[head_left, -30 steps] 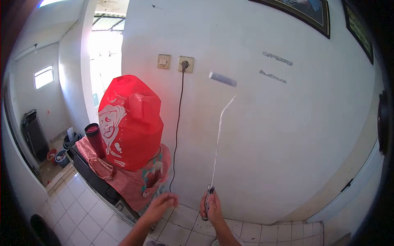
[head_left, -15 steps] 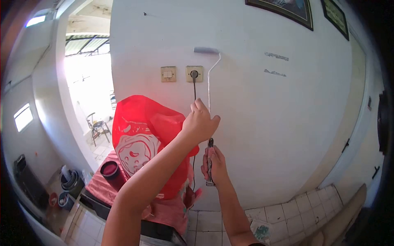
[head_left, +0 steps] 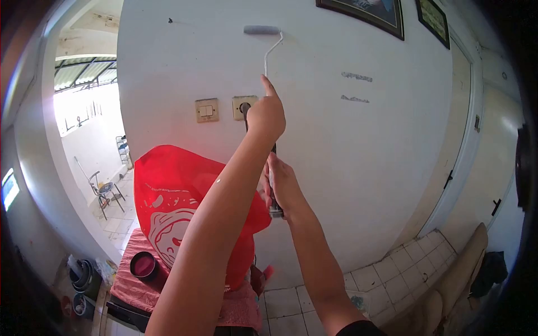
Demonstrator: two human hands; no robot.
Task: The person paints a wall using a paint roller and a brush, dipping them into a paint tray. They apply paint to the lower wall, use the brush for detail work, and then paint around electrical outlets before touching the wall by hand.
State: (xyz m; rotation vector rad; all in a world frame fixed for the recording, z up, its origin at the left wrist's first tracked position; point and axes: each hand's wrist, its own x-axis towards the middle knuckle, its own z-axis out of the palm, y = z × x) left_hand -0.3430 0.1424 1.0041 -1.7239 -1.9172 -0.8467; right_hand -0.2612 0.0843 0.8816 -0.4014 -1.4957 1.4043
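A paint roller (head_left: 261, 30) with a grey sleeve and a bent white rod rests against the white wall (head_left: 314, 145), above the socket and switch. My left hand (head_left: 267, 116) grips it higher up, closed, with the index finger stretched up along the rod. Below it, my right hand (head_left: 284, 182) wraps round the dark handle near its lower end. My left hand and forearm hide part of the rod and part of the wall socket (head_left: 238, 107), where a dark plug sits.
Left of the socket is a light switch (head_left: 206, 110). A red printed bag (head_left: 174, 173) and a dark cup (head_left: 144, 266) stand on a pink cloth (head_left: 126, 283) below. Framed pictures (head_left: 396, 22) hang at upper right. Two scraped patches (head_left: 356, 77) mark the wall. A doorway opens at left.
Both hands and the paint roller have moved up the wall. The roller sleeve is now farther above the socket. My view has shifted slightly to the right.
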